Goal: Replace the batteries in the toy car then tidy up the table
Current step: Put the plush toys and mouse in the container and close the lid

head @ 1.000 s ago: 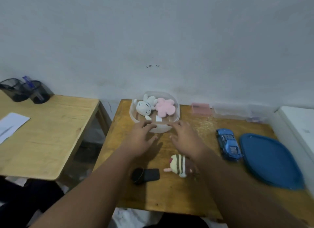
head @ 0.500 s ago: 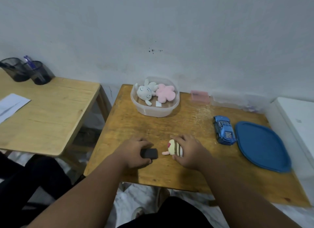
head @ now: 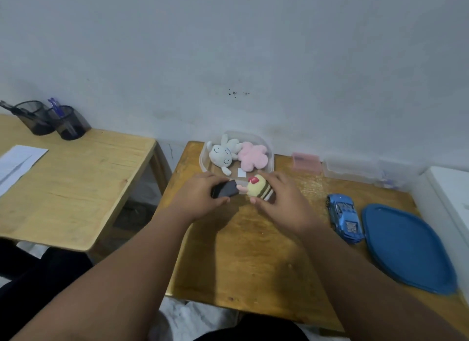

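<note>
Clutter at the clear tub (head: 271, 153), toy car (head: 345, 217) on my right.
My left hand (head: 200, 201) curls its fingers round a small black object (head: 225, 189), my right hand (head: 281, 203) grips the striped plush (head: 258, 188), both at the tub's near rim; I should lift over the wall, not nudge it. The blue toy car lies on the desk (head: 253, 252) beside the blue lid (head: 406, 246), long axis running away from me, nose seemingly toward the wall.
</note>
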